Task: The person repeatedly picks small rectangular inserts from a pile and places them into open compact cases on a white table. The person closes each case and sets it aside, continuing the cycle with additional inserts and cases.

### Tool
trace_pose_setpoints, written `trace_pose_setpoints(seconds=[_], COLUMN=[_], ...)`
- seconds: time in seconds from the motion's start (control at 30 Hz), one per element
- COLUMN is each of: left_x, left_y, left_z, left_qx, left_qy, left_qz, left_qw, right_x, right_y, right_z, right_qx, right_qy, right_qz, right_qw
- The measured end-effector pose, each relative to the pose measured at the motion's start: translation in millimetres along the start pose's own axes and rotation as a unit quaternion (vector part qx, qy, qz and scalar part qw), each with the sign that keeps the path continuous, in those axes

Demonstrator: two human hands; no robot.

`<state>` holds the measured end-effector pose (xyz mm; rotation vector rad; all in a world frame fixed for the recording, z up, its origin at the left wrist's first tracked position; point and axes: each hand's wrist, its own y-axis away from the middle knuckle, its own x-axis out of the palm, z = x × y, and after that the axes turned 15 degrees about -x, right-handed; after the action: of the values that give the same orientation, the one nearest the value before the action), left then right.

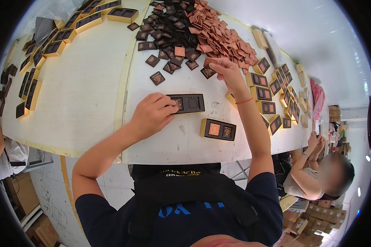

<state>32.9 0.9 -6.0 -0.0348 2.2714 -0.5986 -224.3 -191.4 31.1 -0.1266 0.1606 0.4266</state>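
Closest to the person, a gold-edged box [218,129] lies on the white table [86,94]. It has one copper square and one dark square set in it.

Just past it, the left hand [152,113] curls over the left end of a dark tray [188,103]. The fingertips press a small dark square into the first slot. The other slots look empty.

Farther out, the right hand [228,72] reaches to the edge of the piles. It pinches a dark patterned square [208,72] between thumb and fingers.

These squares look thin, light and stiff. They seem easy to pinch by the edges, and might slide on the smooth table.

Behind lie a black pile [169,24] and a copper pile [222,35]. Rows of gold boxes [276,90] sit at both sides. Another person [317,177] works at the right.
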Motion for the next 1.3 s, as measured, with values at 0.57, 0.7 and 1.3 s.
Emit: trace_pose_setpoints(seconds=[0.57, 0.7, 1.3], left_x=[-3.0, 0.9, -60.2], left_y=[-4.3, 2.3, -66.8], left_z=[0.9, -0.6, 137.5], left_qx=[-0.002, -0.014, -0.248], left_qy=[0.021, 0.007, -0.077], left_qz=[0.003, -0.015, -0.208], left_qw=[1.0, 1.0, 0.943], right_x=[49.4, 73.3, 65.6], right_y=[68.8, 96.9, 145.9], right_z=[37.8, 28.4, 34.8], right_qx=[-0.076, -0.173, -0.343], right_qy=[0.091, 0.256, 0.516], right_qz=[0.079, 0.044, 0.182], right_qw=[0.99, 0.95, 0.764])
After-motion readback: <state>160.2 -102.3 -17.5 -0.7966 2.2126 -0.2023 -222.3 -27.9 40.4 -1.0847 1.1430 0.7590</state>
